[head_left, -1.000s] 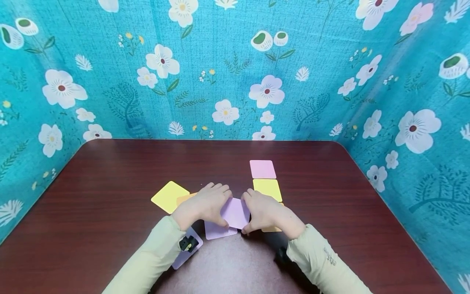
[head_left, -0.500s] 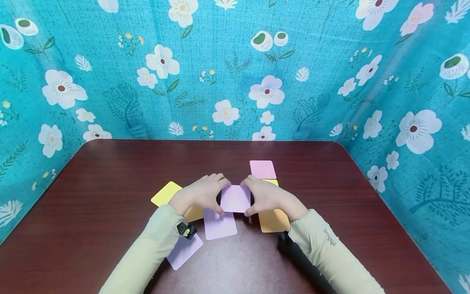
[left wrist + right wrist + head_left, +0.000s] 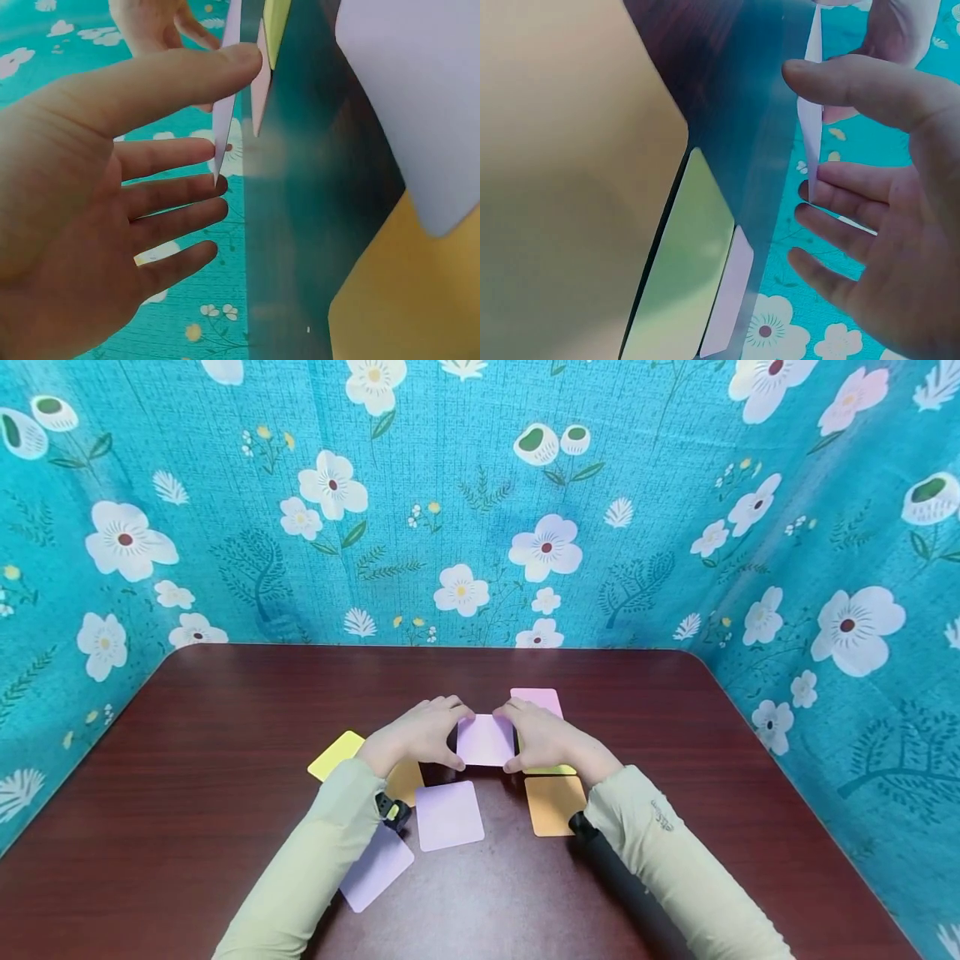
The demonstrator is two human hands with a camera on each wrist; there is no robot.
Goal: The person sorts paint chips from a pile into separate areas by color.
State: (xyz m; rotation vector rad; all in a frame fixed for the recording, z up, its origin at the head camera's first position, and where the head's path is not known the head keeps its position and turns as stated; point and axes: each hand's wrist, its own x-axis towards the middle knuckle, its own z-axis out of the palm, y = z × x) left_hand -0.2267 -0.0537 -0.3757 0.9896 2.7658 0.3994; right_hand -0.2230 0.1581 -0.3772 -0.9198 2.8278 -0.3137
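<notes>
A lilac square card (image 3: 486, 742) is held up off the table between both hands. My left hand (image 3: 420, 737) grips its left side, thumb at the near corner and fingers at the far one. On the opposite side my right hand (image 3: 549, 739) holds it the same way. Edge-on, the card looks thin in the left wrist view, where the left thumb (image 3: 187, 79) touches it and the lower fingers stretch free. Below the hands lies another lilac card (image 3: 450, 817). Beyond the right hand, a pink card (image 3: 537, 697) and a yellow card (image 3: 551, 770) are partly covered.
An orange card (image 3: 555, 807) continues the right-hand column toward me. To the left lie a yellow card (image 3: 334, 755), a second orange card (image 3: 407, 783) and a lilac card (image 3: 377, 870), partly under the left arm. Flowered teal cloth (image 3: 420, 527) hangs behind the dark table (image 3: 247, 718).
Both hands have raised the lilac card and carried it away from me, toward the far side of the table. The lilac card below and the right-hand orange card are now more fully exposed.
</notes>
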